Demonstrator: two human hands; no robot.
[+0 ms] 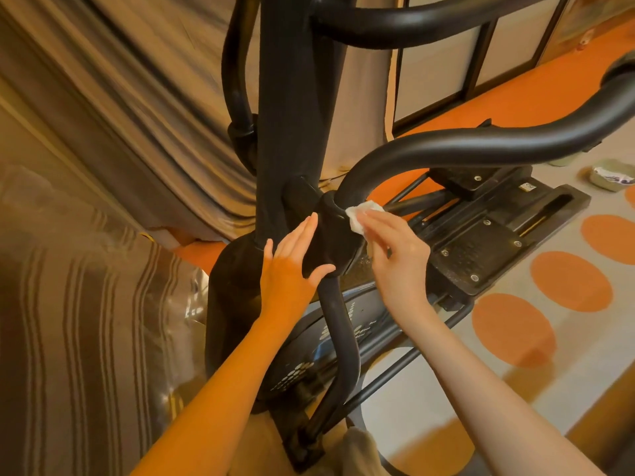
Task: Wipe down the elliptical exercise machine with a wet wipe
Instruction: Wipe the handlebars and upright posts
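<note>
Elliptical machine (295,97) cut off at top, base partly behind both arms. One wet wipe (360,214), half hidden under right hand (395,252) fingers, which pinch it against the black pivot joint (331,231). Left hand (292,266) flat, fingers spread on the same joint. One footplate (481,249) visible. Small tray (611,175) on floor, contents unclear.

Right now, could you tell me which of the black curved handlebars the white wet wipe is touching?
The white wet wipe touches the base of the lower S-curved black handlebar, at its pivot joint; the others arch higher, untouched.
</note>
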